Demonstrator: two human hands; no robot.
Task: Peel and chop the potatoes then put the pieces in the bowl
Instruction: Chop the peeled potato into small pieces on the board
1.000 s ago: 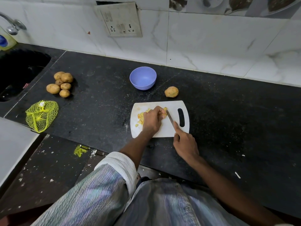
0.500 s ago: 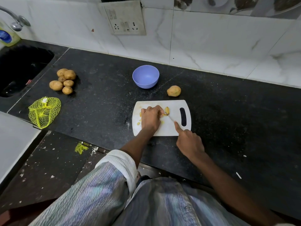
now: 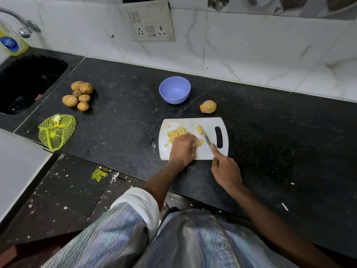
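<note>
A white cutting board lies on the black counter with yellow potato pieces piled on its left half. My left hand rests on the board, fingers curled over a potato piece. My right hand grips a knife, index finger along the blade's back; the tip touches another piece. An empty purple bowl stands behind the board. A whole potato lies right of the bowl.
Several unpeeled potatoes sit at the left beside a black sink. A yellow net bag lies near the counter's front edge. A tap and a soap bottle stand at the far left; a wall socket is above.
My left hand has slid toward the board's front, uncovering the pile of pieces. The knife tip has moved to the far piece, now apart from the rest.
</note>
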